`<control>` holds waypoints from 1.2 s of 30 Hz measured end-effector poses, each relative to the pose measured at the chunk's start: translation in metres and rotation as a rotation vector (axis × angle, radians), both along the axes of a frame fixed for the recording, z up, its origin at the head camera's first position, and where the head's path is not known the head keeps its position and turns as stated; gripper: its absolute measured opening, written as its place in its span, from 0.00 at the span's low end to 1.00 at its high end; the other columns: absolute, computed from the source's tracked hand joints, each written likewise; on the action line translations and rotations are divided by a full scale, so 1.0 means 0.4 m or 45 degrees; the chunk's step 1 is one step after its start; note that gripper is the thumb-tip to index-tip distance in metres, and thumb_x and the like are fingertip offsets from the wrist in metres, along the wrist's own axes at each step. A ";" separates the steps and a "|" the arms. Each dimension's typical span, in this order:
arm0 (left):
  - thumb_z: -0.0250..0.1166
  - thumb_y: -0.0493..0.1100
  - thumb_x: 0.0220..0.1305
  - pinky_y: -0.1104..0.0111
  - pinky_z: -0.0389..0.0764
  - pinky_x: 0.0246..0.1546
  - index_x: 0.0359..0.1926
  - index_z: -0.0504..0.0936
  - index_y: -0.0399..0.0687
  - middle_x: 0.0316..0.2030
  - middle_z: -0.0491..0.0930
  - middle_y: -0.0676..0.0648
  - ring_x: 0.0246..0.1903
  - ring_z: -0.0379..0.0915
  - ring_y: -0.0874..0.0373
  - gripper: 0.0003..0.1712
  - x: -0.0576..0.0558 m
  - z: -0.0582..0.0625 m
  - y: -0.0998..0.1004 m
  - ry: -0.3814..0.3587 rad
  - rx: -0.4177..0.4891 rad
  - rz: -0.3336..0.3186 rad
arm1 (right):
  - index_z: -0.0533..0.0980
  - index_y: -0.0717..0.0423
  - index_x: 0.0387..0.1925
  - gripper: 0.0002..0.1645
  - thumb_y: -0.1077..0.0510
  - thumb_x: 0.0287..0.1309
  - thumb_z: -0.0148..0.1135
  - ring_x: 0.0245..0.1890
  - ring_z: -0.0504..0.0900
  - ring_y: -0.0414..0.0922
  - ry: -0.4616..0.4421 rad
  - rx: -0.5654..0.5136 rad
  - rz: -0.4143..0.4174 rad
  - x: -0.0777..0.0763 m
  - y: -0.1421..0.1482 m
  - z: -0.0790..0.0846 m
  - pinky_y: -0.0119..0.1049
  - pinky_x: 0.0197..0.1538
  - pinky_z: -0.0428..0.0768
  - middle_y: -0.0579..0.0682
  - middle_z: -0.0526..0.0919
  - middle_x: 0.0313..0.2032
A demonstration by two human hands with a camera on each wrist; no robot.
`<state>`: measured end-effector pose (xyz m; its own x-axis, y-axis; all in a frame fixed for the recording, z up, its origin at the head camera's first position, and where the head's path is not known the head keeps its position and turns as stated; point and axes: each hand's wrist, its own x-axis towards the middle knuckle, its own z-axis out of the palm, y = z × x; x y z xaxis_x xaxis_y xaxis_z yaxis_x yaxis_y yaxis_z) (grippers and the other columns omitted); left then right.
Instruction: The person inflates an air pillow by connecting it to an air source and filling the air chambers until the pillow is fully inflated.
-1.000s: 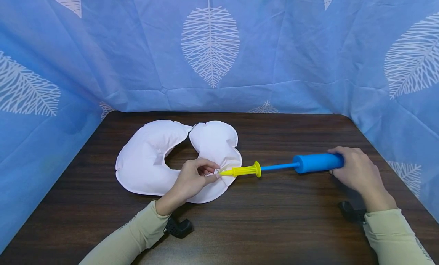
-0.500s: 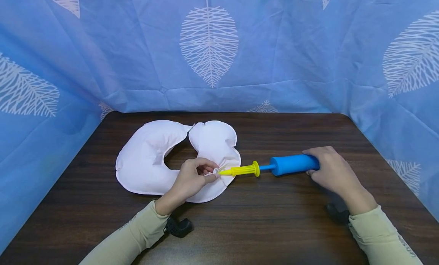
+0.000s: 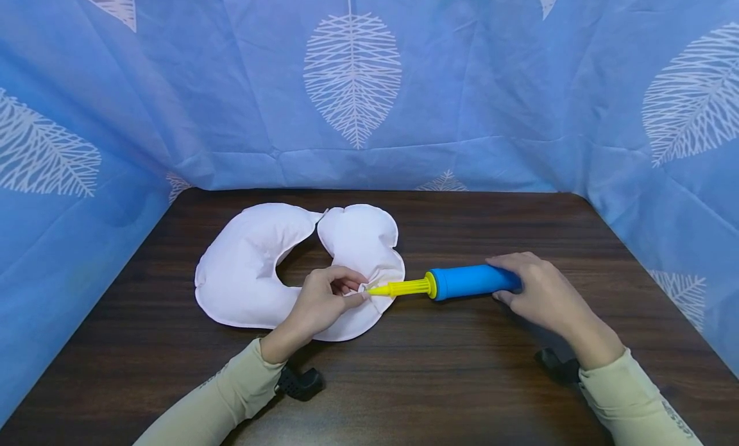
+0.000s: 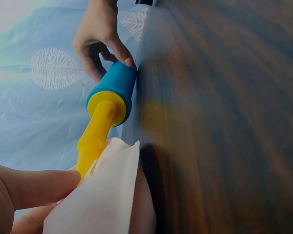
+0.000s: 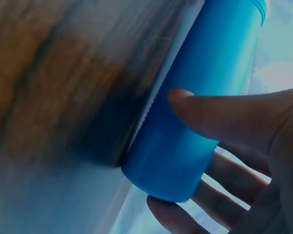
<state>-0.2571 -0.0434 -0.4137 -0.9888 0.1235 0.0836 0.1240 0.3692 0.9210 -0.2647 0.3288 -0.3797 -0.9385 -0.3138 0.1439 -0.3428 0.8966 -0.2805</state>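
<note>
A pale, U-shaped inflatable neck pillow [image 3: 239,279] lies on the dark wood-grain table [image 3: 439,382], left of centre, its two ends meeting at the far side. The left hand [image 3: 314,305] is at its near right part, thumb and fingers pinching the gathered pillow fabric right where the yellow nozzle [image 3: 407,287] of a hand pump [image 3: 473,282] meets it. Whether the tip sits inside a valve is hidden by the fingers and folds.

The right hand [image 3: 545,292] holds the far end of the pump's blue barrel, thumb along one side and fingers round the other and at the end. The barrel's near end is up against the yellow flange, and the pump points left, toward the pillow.

Both beige sleeves, left [image 3: 231,394] and right [image 3: 632,394], carry small dark printing, too small to read. The barrel and nozzle look plain. Behind the table hangs a blue curtain [image 3: 242,80] printed with white leaf skeletons.
</note>
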 end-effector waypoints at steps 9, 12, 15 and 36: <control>0.78 0.31 0.58 0.74 0.73 0.33 0.42 0.93 0.44 0.32 0.88 0.49 0.31 0.74 0.58 0.11 0.002 -0.001 0.003 0.013 0.004 -0.001 | 0.81 0.58 0.67 0.33 0.60 0.59 0.79 0.66 0.78 0.70 0.021 0.036 -0.062 -0.005 0.011 -0.009 0.75 0.61 0.76 0.67 0.81 0.65; 0.78 0.31 0.57 0.74 0.73 0.33 0.42 0.93 0.44 0.32 0.88 0.49 0.31 0.74 0.58 0.11 0.002 0.000 0.003 0.016 0.001 -0.001 | 0.80 0.59 0.67 0.33 0.61 0.60 0.78 0.66 0.76 0.72 -0.001 0.033 -0.088 -0.010 0.031 -0.007 0.75 0.59 0.76 0.69 0.79 0.66; 0.79 0.31 0.58 0.74 0.73 0.33 0.42 0.93 0.45 0.32 0.88 0.50 0.32 0.74 0.58 0.11 0.002 0.000 0.004 0.012 -0.005 0.001 | 0.79 0.61 0.67 0.33 0.62 0.60 0.76 0.65 0.75 0.74 -0.013 0.038 -0.130 -0.015 0.059 -0.006 0.76 0.57 0.75 0.71 0.77 0.66; 0.79 0.31 0.57 0.73 0.73 0.33 0.42 0.93 0.44 0.31 0.88 0.49 0.31 0.74 0.58 0.11 0.001 -0.004 0.004 0.005 -0.002 0.000 | 0.78 0.68 0.61 0.30 0.71 0.54 0.68 0.57 0.74 0.79 0.089 0.009 -0.366 -0.036 0.194 -0.019 0.78 0.56 0.71 0.80 0.77 0.60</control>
<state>-0.2566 -0.0418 -0.4154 -0.9884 0.1240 0.0876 0.1280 0.3703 0.9200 -0.2789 0.4063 -0.3871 -0.9770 -0.0376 0.2098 -0.0926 0.9615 -0.2588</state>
